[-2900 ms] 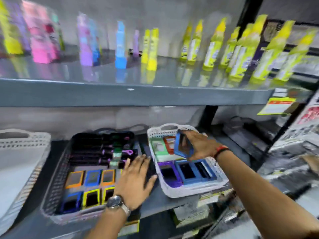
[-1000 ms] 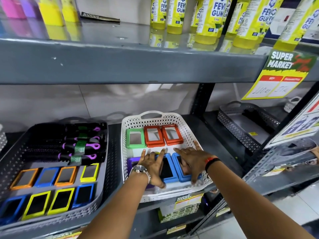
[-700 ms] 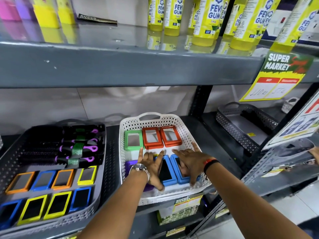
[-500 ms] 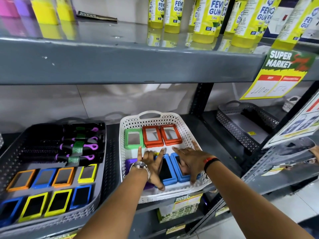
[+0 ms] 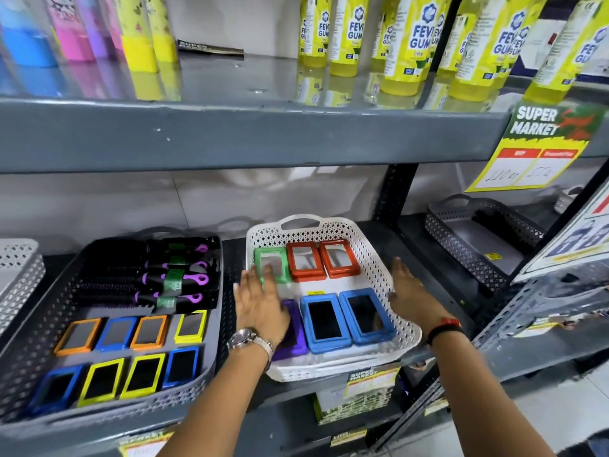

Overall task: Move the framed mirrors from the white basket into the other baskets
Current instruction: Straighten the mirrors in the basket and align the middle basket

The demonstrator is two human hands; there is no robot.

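The white basket (image 5: pixel 369 249) sits mid-shelf with framed mirrors lying flat in it: a green one (image 5: pixel 280 258) and two red ones (image 5: pixel 304 261) at the back, a purple one (image 5: pixel 295 338) and two blue ones (image 5: pixel 324 319) at the front. My left hand (image 5: pixel 260 301) hovers open over the basket's left side, covering part of the purple mirror and the green one's lower edge. My right hand (image 5: pixel 410 291) is open at the basket's right rim; whether it touches the rim is unclear. The grey basket (image 5: pixel 29 354) on the left holds several mirrors framed in orange, blue and yellow.
Black hairbrushes with purple handles (image 5: pixel 171 278) fill the back of the grey basket. Another grey basket (image 5: pixel 474 255) stands at the right, a white one (image 5: pixel 19 272) at the far left. Yellow gum bottles (image 5: pixel 412 44) line the upper shelf. A price tag (image 5: pixel 540 150) hangs from its edge.
Both hands have lifted off the blue mirrors and spread apart, the left toward the basket's left side and the right to its right rim. The two blue mirrors now lie uncovered.
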